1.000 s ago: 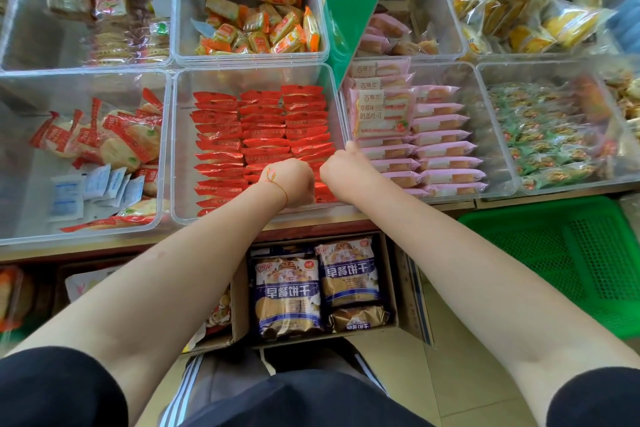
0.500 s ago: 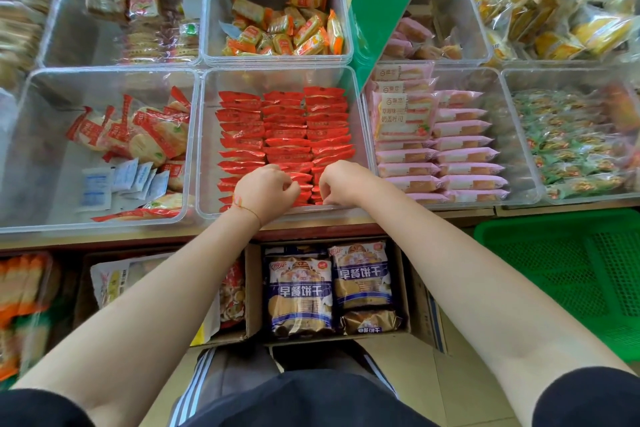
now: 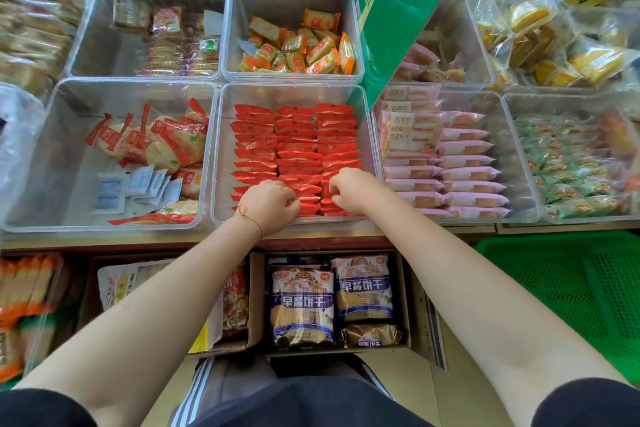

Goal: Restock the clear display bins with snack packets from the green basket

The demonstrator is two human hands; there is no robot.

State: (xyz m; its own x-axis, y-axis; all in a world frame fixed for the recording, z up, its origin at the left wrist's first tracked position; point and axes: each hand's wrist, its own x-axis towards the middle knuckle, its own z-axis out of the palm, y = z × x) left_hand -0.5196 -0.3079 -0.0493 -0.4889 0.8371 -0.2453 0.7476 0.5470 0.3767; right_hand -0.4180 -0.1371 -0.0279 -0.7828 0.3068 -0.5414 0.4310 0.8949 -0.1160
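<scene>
both hands have slid back toward the near wall of the middle bin since a second ago, when they sat a little further in over the red rows. the shelf is packed edge to edge with clear bins, and cardboard boxes of blue biscuit bags sit on the floor beneath the wrists. the left hand is curled knuckles up on the near end of the red packets, fingertips tucked among them; whether it actually pinches one cannot be told. the right hand, just beside it, is curled the same way on the next column, its grip equally hidden. the red rows run away from both hands to the far wall. the green basket lies low, right of the right forearm, well apart from the hands. pink packets fill the bin right of the right hand.
</scene>
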